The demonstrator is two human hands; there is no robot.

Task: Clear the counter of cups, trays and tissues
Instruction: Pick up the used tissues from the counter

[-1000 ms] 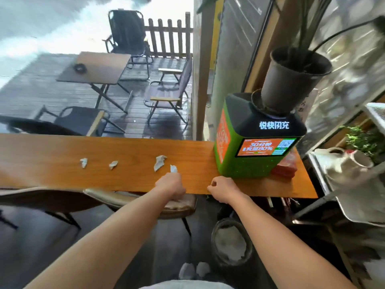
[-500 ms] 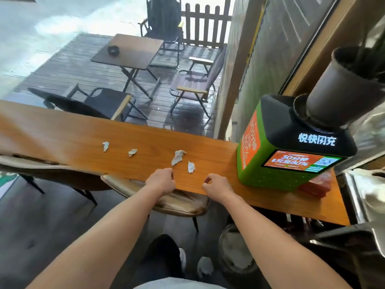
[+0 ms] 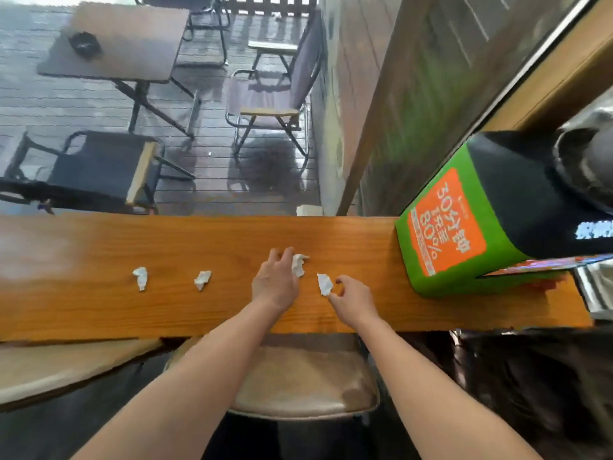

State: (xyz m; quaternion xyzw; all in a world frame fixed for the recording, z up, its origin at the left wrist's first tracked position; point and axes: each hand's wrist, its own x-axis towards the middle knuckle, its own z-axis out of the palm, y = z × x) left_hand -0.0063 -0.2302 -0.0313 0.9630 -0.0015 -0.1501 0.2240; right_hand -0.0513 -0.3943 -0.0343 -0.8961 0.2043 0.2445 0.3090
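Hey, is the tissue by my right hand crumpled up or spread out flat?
Crumpled. The tissue is a small bunched, creased wad lying on the wooden counter, not a flat sheet. The right hand reaches it at its lower tip.

Head-worn camera looks steeply down, close over the wooden counter (image 3: 99,303).

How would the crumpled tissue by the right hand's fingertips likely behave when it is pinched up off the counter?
The crumpled tissue looks thin and wadded, so probably very light and soft, collapsing in the right hand's grip. Its irregular creases suggest it won't roll on the flat wooden counter. A light brush might push it away.
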